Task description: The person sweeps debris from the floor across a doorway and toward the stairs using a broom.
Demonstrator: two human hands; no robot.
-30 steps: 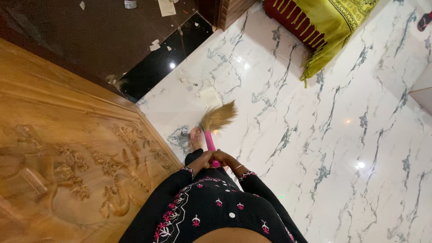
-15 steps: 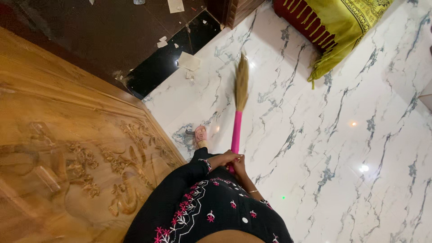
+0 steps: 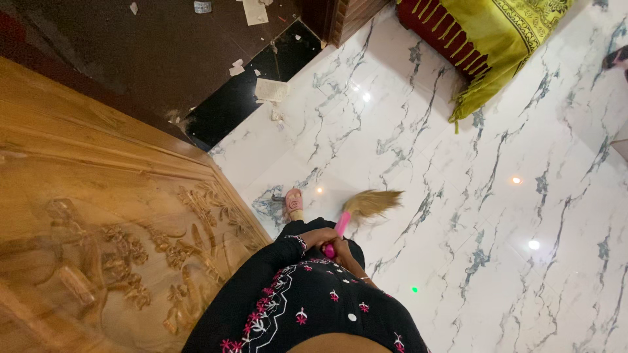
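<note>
Broom (image 3: 356,212) with a pink handle and a straw-coloured brush head, seen from above by a head-worn camera looking down the wearer's body. Both hands meet at the near end of the pink handle, just above a black garment (image 3: 307,307) embroidered with pink and white flowers. The left hand (image 3: 318,236) lies over the handle with its fingers curled around it. The right hand (image 3: 341,253) sits just beneath, and its fingers also seem closed on the handle, though most of that hand is hidden behind the left hand and the handle end, so this is less certain.

The brush head rests low over the white marble floor (image 3: 458,196), which has grey veins and bright light reflections. It points to the right, close in front of the person. Half a second earlier the broom stretched long and nearly straight away from the body, its brush far out on the floor; now it is drawn back, looks short and is swung rightwards. The hands have stayed in the same place on the handle.

A foot in a pink sandal (image 3: 294,204) stands on the floor just left of the brush. A carved wooden door (image 3: 98,229) fills the left side. Beyond it lies a dark floor strip (image 3: 248,91) with scraps of paper (image 3: 269,89) near its edge. At top right, a yellow patterned cloth (image 3: 510,39) hangs over a red item of furniture.
</note>
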